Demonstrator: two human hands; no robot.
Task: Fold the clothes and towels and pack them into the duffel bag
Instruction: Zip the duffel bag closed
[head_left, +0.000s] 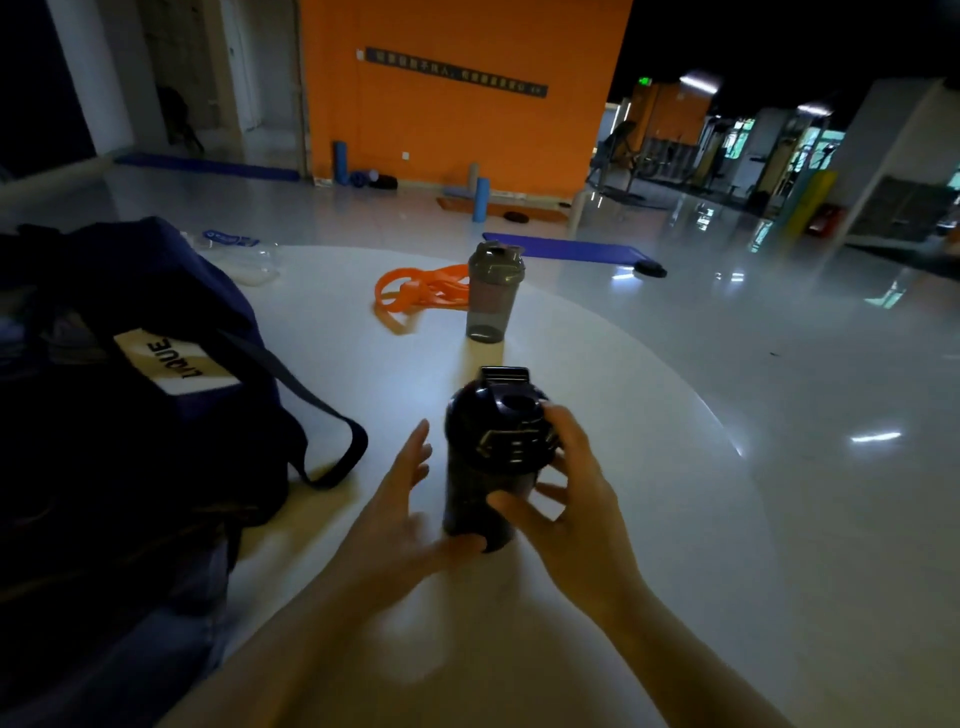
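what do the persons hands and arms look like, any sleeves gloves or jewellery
Both forearms are bare to the frame's bottom edge, with no sleeves in view. The left hand and right hand wear no gloves, and no rings, watch or bracelets show.

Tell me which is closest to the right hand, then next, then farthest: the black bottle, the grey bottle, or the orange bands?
1. Black bottle: held in the right hand.
2. Grey bottle: upright, farther back on the table.
3. Orange bands: just behind and left of the grey bottle.

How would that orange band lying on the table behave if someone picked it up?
The orange band lies in loose, overlapping loops, so it would probably droop and dangle, not hold shape. It looks thin and flat, likely light. It seems unlikely to roll or break.
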